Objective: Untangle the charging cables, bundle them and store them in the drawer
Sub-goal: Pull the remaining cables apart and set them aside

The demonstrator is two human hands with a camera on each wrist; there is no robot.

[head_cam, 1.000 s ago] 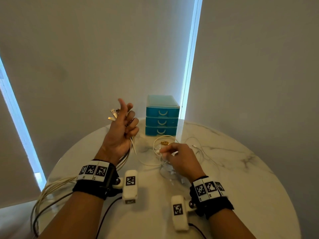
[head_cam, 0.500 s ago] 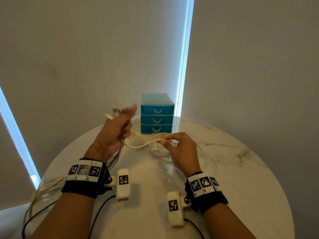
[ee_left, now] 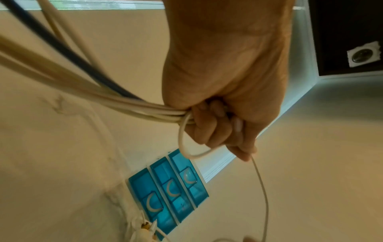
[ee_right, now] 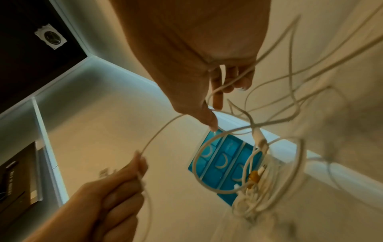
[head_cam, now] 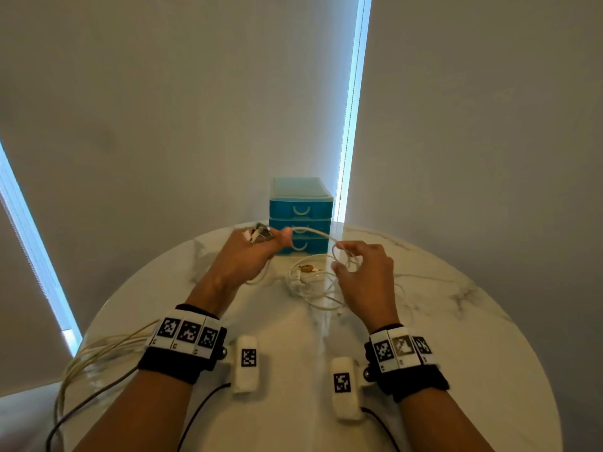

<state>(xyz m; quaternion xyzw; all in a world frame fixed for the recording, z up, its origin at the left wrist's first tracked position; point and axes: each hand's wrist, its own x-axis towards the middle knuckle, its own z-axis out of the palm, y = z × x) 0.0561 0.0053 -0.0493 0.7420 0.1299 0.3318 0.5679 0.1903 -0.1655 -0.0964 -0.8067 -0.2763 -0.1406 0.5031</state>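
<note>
So the left hand [head_cam: 243, 256] is fisted tight around a bunch of cream cables [ee_left: 87, 96] (plus one dark one), plug ends [head_cam: 259, 233] poking out past the knuckles, and the long tails hang off the table's [head_cam: 456, 370] near-left edge. One thin white cable [head_cam: 313, 231] arcs from that fist across to the right hand [head_cam: 365, 275], whose fingers are loosely curled with thumb and forefinger pinching the strand. Everything else sits in a knotted heap [head_cam: 310, 282] on the marble toward the far edge, right in front of the blue drawer unit [head_cam: 300, 213], all three drawers closed.

Looks to me like the step is feeding this one cable free of the heap. My advice: keep the left fist firm as the anchor, let the strand slide through the right pinch, and lift up rather than yanking sideways, or those loops will probably cinch into a knot. Follow it toward its connector, I'd say.
</note>
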